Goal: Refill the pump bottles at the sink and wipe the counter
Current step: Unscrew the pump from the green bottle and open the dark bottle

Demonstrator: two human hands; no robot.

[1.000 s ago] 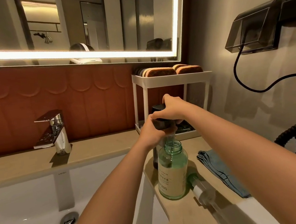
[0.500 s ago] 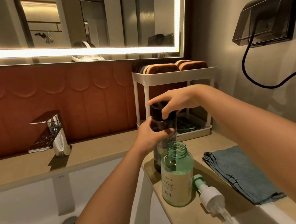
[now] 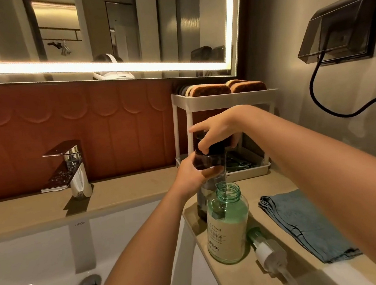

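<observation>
- The dark translucent bottle with a black cap (image 3: 210, 163) stands upright on the beige stone counter (image 3: 129, 190), at the right edge of the white sink basin (image 3: 32, 263); its lower part is hidden behind another bottle.
- The left hand (image 3: 189, 175) wraps its fingers round the dark bottle's upper body, gripping it firmly.
- The right hand (image 3: 215, 129) comes from above, its fingers and thumb curled closed over the cap.
- Just in front, touching or nearly so, stands 1 clear green round bottle with a cream label (image 3: 228, 228); its threaded neck is open and pale liquid fills roughly the lower two thirds.
- A white pump head with a green collar (image 3: 267, 251) lies on its side on the counter beside the green bottle's base.
- A folded blue-grey cloth (image 3: 307, 227) lies flat to the right, under the right forearm.
- Behind the hands stands a white 2-tier rack (image 3: 224, 98), with 2 brown sponges (image 3: 211, 90) on its top shelf; the contents of its lower tray are too dim to tell.
- A chrome lever tap (image 3: 73, 168) stands at the left, well apart from the bottles.
- A dark wall box with a black cord (image 3: 342, 28) hangs at the upper right.
</observation>
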